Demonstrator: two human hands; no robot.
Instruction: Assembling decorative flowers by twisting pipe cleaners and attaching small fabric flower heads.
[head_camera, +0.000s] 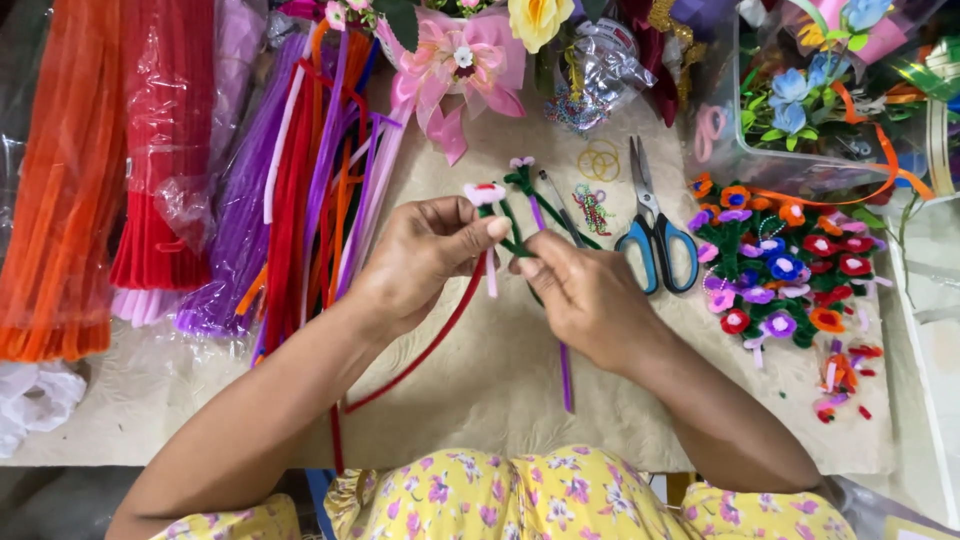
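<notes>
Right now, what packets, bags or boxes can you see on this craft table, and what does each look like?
Clear plastic bag: upper left, long, holding red fuzzy craft stems.
Clear plastic box: upper right, holding blue fabric flowers and ribbon.
Crinkled clear packet: top centre, small, silvery.
No labels, signs or screens that I can make out.

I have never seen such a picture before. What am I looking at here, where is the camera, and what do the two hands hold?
This is one picture from a camera worn on a person's head, looking down at their own bare hands over a beige work table. The left hand and the right hand together pinch a small pink-and-white fuzzy wire flower on a green stem. A long red fuzzy wire curves down below the left hand. Bundles of orange, red and purple fuzzy wires lie on the left. Blue-handled scissors and a heap of finished small colourful wire flowers lie on the right.
</notes>
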